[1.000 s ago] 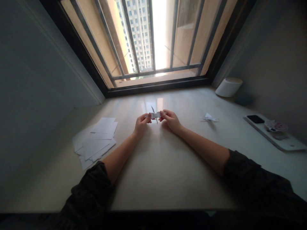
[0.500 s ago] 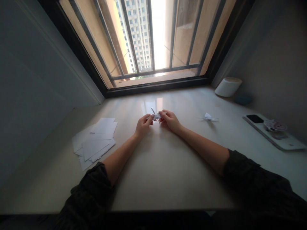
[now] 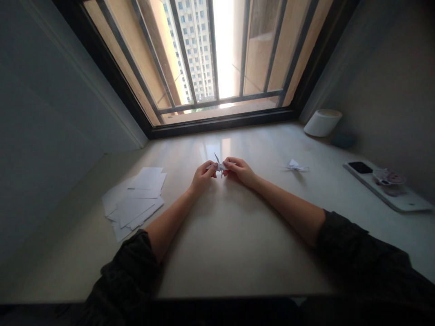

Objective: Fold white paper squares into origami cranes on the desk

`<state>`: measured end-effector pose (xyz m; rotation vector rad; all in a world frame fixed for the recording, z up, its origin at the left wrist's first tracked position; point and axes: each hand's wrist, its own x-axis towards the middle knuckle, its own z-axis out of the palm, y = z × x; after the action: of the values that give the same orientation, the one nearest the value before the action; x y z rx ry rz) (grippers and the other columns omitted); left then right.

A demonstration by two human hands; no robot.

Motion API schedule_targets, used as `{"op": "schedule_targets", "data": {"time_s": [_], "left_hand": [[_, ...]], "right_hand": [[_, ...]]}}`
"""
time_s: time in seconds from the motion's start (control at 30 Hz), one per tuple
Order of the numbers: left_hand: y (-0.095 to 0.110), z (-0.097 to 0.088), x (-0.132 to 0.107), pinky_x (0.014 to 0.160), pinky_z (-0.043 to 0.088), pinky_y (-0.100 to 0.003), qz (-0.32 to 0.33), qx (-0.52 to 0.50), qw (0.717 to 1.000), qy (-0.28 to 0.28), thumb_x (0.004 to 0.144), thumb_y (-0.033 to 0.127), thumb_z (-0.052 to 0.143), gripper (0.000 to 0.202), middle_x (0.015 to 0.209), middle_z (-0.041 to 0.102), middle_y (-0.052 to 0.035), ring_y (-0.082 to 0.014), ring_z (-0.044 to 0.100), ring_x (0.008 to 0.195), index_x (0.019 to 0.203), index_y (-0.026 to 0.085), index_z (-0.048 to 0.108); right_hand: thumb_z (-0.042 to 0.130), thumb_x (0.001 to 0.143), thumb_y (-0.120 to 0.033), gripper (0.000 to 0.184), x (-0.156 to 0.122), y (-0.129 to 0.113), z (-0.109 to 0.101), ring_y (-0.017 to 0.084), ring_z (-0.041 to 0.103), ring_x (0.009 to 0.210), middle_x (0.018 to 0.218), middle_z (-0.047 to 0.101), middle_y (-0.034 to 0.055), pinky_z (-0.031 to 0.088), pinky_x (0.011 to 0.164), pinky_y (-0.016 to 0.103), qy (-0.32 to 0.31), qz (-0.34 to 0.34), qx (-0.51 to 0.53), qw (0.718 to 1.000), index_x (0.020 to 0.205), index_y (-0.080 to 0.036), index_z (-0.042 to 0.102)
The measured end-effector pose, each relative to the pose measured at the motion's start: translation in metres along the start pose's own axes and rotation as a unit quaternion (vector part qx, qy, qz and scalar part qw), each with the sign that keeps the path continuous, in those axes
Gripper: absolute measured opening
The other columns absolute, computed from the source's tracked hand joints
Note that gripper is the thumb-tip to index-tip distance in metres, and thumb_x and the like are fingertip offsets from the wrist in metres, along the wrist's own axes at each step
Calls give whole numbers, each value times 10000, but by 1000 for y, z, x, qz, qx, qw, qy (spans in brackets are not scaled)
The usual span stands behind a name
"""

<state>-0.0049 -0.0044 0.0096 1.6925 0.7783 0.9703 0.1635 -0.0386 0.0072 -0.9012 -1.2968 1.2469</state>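
A small folded white paper figure (image 3: 219,165) with a pointed tip sticking up is held just above the pale table (image 3: 231,235), near its far middle. My left hand (image 3: 203,176) pinches its left end with fingers closed. On the other end my right hand (image 3: 239,169) pinches it the same way. Both forearms stretch out from dark sleeves at the bottom of the view.
A loose pile of white paper sheets (image 3: 134,201) lies at the left. Another folded paper figure (image 3: 296,166) rests at the right. Farther right are a white roll (image 3: 322,122) by the wall and a white tray (image 3: 390,190) bearing a dark phone. A barred window stands behind the table.
My hands have drawn closer together on the paper figure, so less of it shows between the fingers. Nothing else on the table has moved.
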Motion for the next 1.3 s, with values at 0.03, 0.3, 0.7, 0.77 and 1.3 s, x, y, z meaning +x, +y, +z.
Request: {"op": "schedule_targets", "data": {"time_s": [0.03, 0.3, 0.7, 0.77, 1.3], "left_hand": [[0, 0, 0, 593, 385, -259, 1, -3, 1000, -2, 820, 536, 553, 383, 580, 496, 14, -118, 469, 580, 672, 183, 549], [2, 1, -1, 585, 383, -244, 8, -47, 999, 15, 805, 512, 598, 372, 581, 515, 13, -107, 470, 576, 672, 166, 571], [7, 2, -2, 458, 296, -174, -139, -267, 954, -2, 722, 448, 709, 346, 618, 442, 32, -69, 425, 533, 710, 171, 502], [10, 1, -2, 430, 256, -160, -165, -304, 938, -23, 708, 422, 732, 350, 607, 408, 40, -58, 389, 512, 712, 169, 490], [9, 4, -2, 521, 364, -161, -164, -382, 909, -36, 762, 283, 696, 245, 587, 410, 28, -71, 421, 547, 675, 156, 505]], "right_hand": [[639, 747, -575, 399, 0, -1, 0, 121, 535, 578, 584, 585, -15, 403, 611, 260, 1, 0, 4, 1000, 661, -191, 574], [676, 701, -593, 425, 0, 1, 8, 120, 531, 618, 625, 583, -6, 423, 662, 276, 50, 7, 36, 998, 638, -179, 606], [680, 717, -572, 399, 2, 9, 9, 111, 518, 604, 606, 566, -16, 391, 646, 267, 39, 29, 93, 994, 685, -178, 629], [676, 727, -568, 398, 3, 11, 8, 109, 512, 599, 606, 567, -16, 384, 641, 265, 36, 29, 97, 994, 686, -175, 630], [701, 717, -550, 390, 3, 6, 7, 124, 537, 625, 671, 609, 14, 406, 658, 285, 25, 57, 185, 981, 714, -163, 659]]}}
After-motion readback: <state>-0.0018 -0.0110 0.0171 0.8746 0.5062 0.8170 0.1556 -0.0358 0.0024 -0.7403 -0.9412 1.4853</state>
